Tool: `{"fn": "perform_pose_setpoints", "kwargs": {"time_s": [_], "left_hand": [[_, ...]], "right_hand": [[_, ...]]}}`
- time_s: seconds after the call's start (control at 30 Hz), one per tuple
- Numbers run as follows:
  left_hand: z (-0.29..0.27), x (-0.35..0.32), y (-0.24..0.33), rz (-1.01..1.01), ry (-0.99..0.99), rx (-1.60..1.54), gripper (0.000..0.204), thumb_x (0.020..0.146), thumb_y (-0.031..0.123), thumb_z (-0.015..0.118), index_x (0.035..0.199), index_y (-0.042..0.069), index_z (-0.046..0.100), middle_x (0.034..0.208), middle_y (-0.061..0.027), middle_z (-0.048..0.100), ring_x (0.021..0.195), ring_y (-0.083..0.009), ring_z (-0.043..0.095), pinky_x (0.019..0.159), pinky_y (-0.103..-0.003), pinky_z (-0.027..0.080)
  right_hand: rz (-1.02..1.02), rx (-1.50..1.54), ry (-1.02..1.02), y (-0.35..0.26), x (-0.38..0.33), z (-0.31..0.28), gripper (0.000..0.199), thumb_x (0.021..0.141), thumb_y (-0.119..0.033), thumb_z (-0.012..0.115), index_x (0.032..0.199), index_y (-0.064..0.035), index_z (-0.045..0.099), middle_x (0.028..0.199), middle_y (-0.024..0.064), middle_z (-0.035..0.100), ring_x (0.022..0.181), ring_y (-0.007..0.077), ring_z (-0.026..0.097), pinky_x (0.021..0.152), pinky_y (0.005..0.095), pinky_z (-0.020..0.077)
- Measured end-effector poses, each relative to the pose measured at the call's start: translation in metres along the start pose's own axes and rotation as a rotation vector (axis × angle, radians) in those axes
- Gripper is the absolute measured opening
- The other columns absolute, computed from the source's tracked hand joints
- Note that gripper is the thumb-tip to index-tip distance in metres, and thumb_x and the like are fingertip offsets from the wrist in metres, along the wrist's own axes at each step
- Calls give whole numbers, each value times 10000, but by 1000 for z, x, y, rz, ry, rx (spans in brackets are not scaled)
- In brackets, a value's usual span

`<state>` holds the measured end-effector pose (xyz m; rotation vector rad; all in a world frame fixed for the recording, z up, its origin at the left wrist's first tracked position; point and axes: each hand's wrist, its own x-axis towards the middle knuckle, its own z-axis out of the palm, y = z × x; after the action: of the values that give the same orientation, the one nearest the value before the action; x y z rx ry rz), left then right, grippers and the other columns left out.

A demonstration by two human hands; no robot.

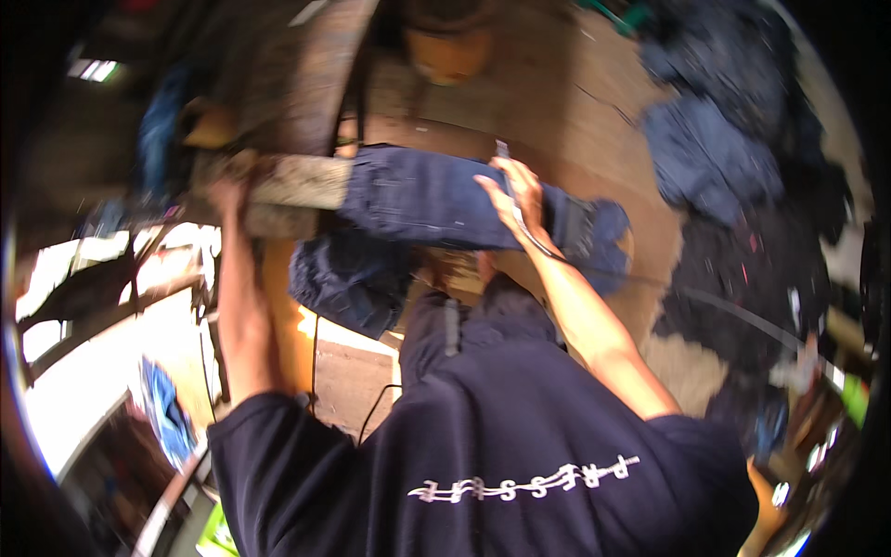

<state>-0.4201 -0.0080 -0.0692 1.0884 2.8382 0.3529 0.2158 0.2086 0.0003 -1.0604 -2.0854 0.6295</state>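
A dark blue trouser leg (432,200), apparently denim, is pulled over a pale wooden board (302,181) lying crosswise in front of me. More of the dark blue garment (353,283) hangs bunched below the board. Over the right part of the leg, my right hand (520,193) is closed around a slim pen-like tool (503,153) whose tip points away from me. A thin cord or hose trails from this hand toward the right. My left hand (230,186) is at the board's bare left end; blur and shadow hide its fingers.
Dark and blue clothes (715,158) lie heaped on the floor at the right. A yellowish-brown bucket-like container (449,51) stands at the far side. Blue cloth (162,408) hangs by the bright opening at left. The thin hose (742,320) crosses the floor to my right.
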Motion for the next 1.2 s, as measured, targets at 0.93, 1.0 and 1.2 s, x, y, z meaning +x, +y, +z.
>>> {"fn": "perform_pose_setpoints", "kwargs": {"time_s": [0.93, 1.0, 1.2], "left_hand": [[-35, -234, 295, 45, -84, -747, 322, 897, 170, 860, 1173, 14, 812, 1041, -177, 834, 965, -271, 811, 869, -394, 632], [-30, -235, 298, -44, -175, -945, 309, 920, 164, 843, 1182, 7, 800, 1034, -163, 835, 943, -254, 806, 838, -390, 639], [-30, -223, 281, -183, -600, -1037, 361, 1042, 143, 774, 1355, -28, 717, 1079, -140, 797, 927, -194, 768, 838, -347, 652]], "right_hand": [[59, -45, -55, 1, -1, 1, 434, 903, -401, 900, 1148, -85, 732, 1118, 133, 776, 1071, 371, 741, 968, 464, 567], [46, -17, -68, 1, -1, 0, 387, 901, -355, 896, 1133, -101, 719, 1090, 116, 764, 1069, 367, 730, 982, 481, 538], [-2, 53, -80, 5, -1, -2, 382, 879, -318, 907, 1134, -106, 718, 1105, 113, 768, 1099, 361, 724, 1021, 479, 520]]}}
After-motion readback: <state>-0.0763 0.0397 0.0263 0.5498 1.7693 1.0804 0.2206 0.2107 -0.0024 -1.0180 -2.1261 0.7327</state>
